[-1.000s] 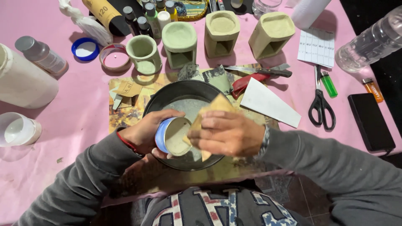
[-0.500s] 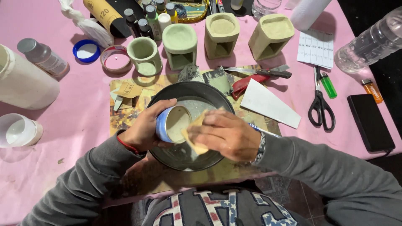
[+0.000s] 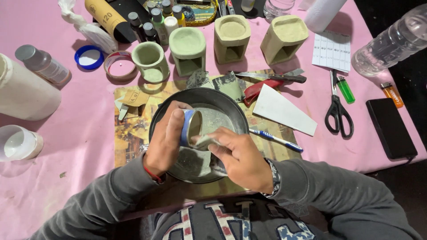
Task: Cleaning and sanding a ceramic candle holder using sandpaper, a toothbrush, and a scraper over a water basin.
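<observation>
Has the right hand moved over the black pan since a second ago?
Yes. The right hand has slid toward the person, from across the black pan's middle to its near right rim, pressing a scrap against the blue-taped piece.

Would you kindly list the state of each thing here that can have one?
Left hand: gripping the small blue-taped pot, tipped sideways over the dark bowl.
Right hand: pressing a small scrap into the pot.
Scissors: closed, lying flat.
Plastic bottle: on its side.
White cup: upright, open.
</observation>
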